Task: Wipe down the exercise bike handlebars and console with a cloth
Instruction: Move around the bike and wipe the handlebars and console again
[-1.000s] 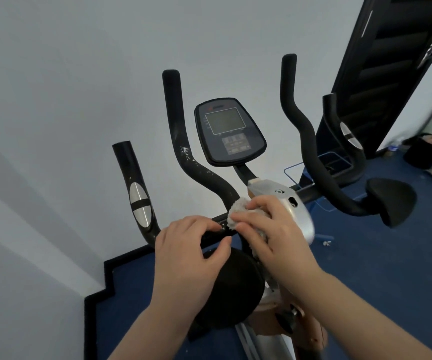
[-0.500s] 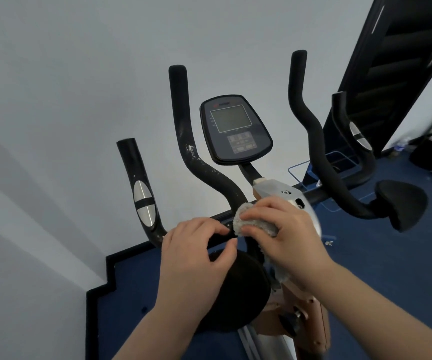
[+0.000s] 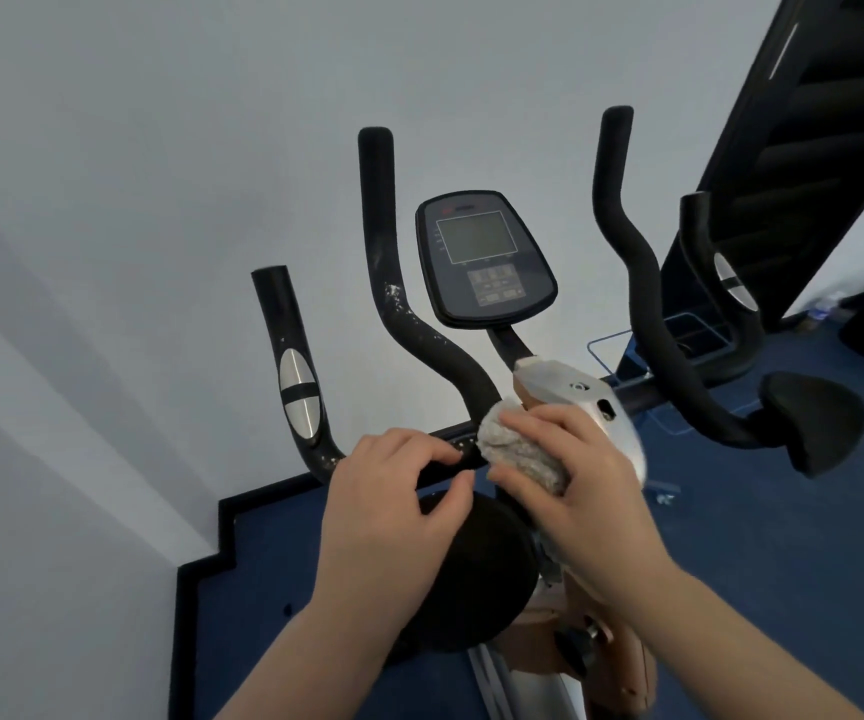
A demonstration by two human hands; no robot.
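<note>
Since a moment ago, my right hand (image 3: 583, 475) has slid the cloth (image 3: 518, 449) slightly along the crossbar while my left hand (image 3: 393, 491) has kept its place. From my head camera, looking down: my right hand is closed around a bunched grey cloth, pressing it against the black crossbar (image 3: 458, 439) just where the inner left handlebar (image 3: 393, 283) curves down to meet it. My left hand grips the same crossbar just beside the cloth, fingers over the top and thumb underneath. White flecks mark the inner left handlebar at its bend. An outer left grip (image 3: 295, 366) with a silver sensor plate rises farther left. The console (image 3: 487, 257), a dark oval with a grey screen and buttons, stands above and beyond my hands, untouched. A silver housing (image 3: 580, 397) sits just behind my right hand. The right handlebar (image 3: 627, 262) and a black pad (image 3: 814, 423) lie to the right, well apart from my hands. Blue carpet (image 3: 757, 537) covers the floor.
</note>
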